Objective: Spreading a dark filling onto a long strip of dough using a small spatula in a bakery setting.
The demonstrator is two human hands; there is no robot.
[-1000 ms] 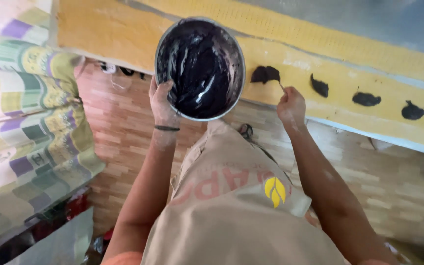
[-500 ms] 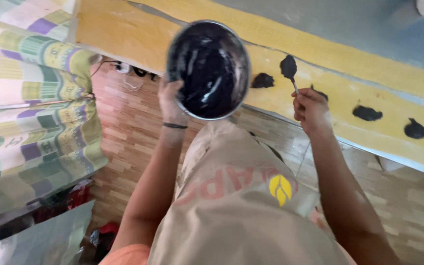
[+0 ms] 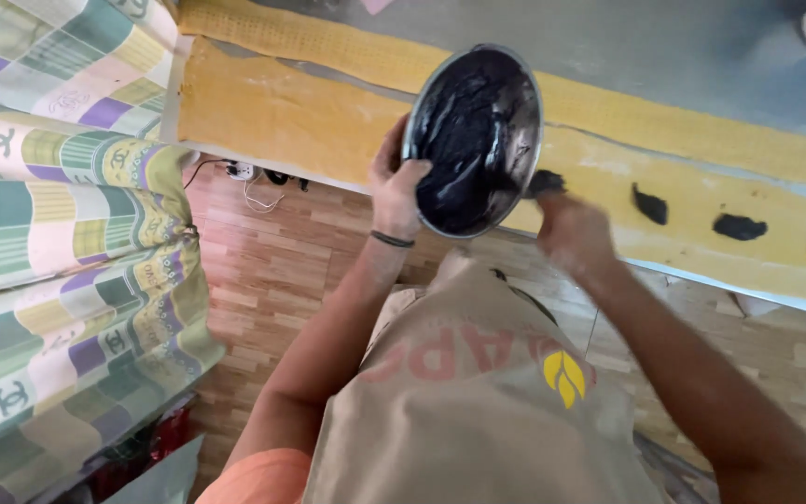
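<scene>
left hand fingers grasp bowl rim | right hand blurred, grip unclear

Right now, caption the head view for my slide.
Left hand tilts a metal bowl of black paste while the right hand reaches a dark dab on the yellow sheet.

You wear a beige apron with faded red lettering and a small yellow leaf emblem, an orange sleeve beneath it, and a thin dark band around your left wrist; both forearms are bare.
</scene>
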